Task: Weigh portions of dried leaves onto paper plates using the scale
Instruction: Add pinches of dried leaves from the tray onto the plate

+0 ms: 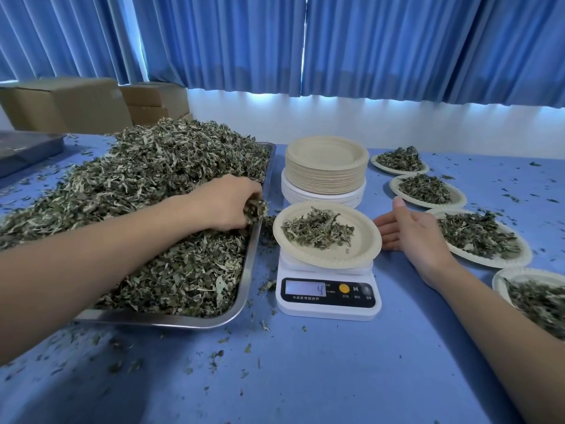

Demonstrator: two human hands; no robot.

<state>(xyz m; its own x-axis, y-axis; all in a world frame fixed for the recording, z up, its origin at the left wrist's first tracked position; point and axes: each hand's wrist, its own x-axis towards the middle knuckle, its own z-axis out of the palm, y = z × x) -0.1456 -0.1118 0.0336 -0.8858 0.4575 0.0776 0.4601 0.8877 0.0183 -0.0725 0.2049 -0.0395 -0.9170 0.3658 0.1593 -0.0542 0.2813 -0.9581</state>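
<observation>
A steel tray (244, 289) on the left is heaped with dried leaves (159, 166). My left hand (227, 201) rests on the heap near the tray's right rim, its fingers closed on a pinch of leaves. A white digital scale (328, 293) stands in the middle, its display showing 4. On it sits a paper plate (365, 243) with a small pile of leaves (318, 229). My right hand (409, 231) hovers just right of that plate, open, palm facing it, not touching it.
A stack of unused paper plates (325, 166) stands behind the scale. Several filled plates (458, 197) line the right side of the blue table. Cardboard boxes (67, 102) and a dark tray (24, 148) sit at the back left. Loose leaf bits litter the table.
</observation>
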